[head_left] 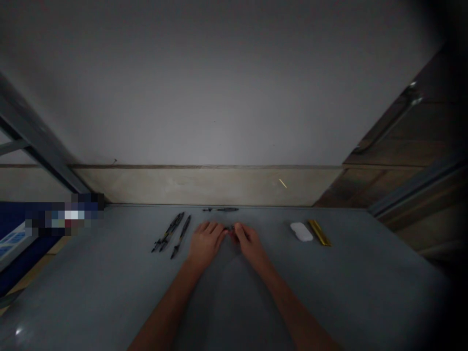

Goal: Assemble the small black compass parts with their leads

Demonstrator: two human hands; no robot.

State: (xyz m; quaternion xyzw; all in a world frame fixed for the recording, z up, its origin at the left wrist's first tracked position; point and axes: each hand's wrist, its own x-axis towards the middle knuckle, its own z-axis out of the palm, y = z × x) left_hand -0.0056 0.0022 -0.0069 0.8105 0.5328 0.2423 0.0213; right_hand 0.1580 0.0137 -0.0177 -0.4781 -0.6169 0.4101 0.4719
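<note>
My left hand (205, 242) and right hand (250, 243) pinch small dark part (229, 228), mostly hidden; if my grip slips, it could drop, roll across desk (120, 278)

Smooth tabletop (120, 278); glossy gold strip (319, 233)

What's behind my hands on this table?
Beyond your left hand and right hand, a slim dark item lies near the table's far edge, before a pale wall strip. Your hands cover the table beneath them and much of the small dark piece between them.
</note>
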